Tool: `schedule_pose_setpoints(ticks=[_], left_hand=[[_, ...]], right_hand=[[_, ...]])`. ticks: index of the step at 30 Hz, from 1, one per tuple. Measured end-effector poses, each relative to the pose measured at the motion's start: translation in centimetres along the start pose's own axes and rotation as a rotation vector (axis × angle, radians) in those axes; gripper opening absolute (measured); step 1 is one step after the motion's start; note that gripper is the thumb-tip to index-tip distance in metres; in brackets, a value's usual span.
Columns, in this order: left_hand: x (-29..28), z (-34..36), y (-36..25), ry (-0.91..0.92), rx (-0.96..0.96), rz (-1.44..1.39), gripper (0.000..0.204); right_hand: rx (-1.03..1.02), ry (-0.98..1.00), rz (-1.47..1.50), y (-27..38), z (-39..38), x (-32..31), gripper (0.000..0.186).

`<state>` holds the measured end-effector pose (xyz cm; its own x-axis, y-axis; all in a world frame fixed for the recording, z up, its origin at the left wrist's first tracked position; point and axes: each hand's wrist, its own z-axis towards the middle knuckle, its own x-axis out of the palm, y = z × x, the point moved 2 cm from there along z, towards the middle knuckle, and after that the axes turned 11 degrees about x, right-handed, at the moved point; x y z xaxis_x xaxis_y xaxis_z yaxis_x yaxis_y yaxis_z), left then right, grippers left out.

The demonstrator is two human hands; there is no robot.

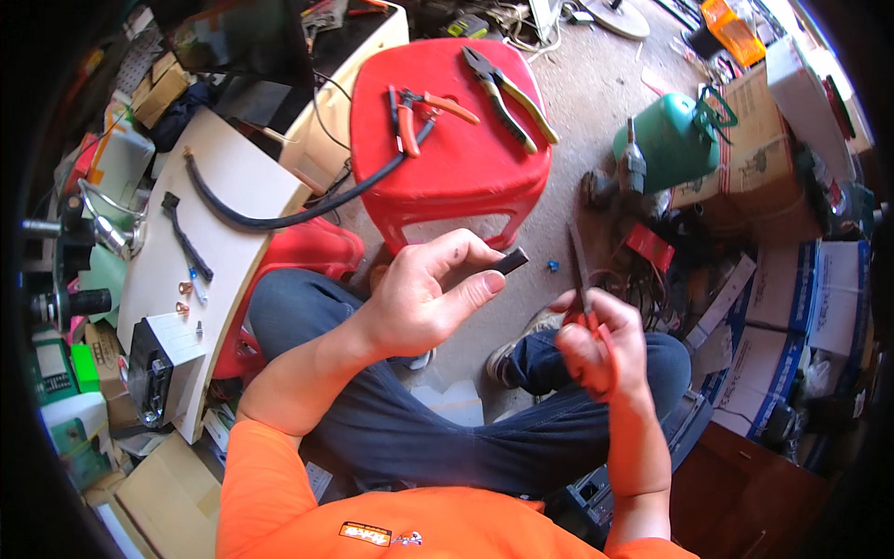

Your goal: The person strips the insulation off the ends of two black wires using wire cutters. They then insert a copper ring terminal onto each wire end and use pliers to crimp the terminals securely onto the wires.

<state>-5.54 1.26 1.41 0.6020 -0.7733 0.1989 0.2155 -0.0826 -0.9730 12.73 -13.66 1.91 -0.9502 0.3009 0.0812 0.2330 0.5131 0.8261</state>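
Observation:
My left hand (428, 291), above my left thigh, pinches a short black piece (511, 260) between thumb and forefinger. It looks like a bit of tubing, and its rear part is hidden in the hand. My right hand (603, 345) is closed around red-handled scissors (579, 270) with the blades pointing up and away. The two hands are apart. Past them stands a red plastic stool (419, 84), bearing orange-handled cutters (407, 126) and larger pliers (503, 98) with yellow-and-black grips. A thick black cable (307, 220) runs from the stool onto a pale board on the left.
On the pale board (158, 270) lie a short black sleeved cable (186, 238) and copper-coloured fittings (183, 298). A green gas cylinder (666, 140) stands at the far right beside a cardboard box (759, 168). Blue-and-white boxes (768, 345) are stacked on the right.

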Motion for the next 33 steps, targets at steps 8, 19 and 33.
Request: schedule_pose_setpoints(ticks=[8, 19, 33], left_hand=[[1.7, 1.2, 1.2, 0.073, -0.111, 0.149, 0.015], [2.7, 2.0, 1.8, 0.302, 0.050, 0.469, 0.015], [2.7, 2.0, 2.0, 0.309, -0.019, 0.438, 0.013]], right_hand=[[-0.100, 0.243, -0.123, -4.9, 0.0, -0.1, 0.063], [-0.127, 0.099, -0.211, -4.4, 0.5, 1.2, 0.055], [-0.190, 0.064, -0.203, -4.6, 1.1, 1.7, 0.051]])
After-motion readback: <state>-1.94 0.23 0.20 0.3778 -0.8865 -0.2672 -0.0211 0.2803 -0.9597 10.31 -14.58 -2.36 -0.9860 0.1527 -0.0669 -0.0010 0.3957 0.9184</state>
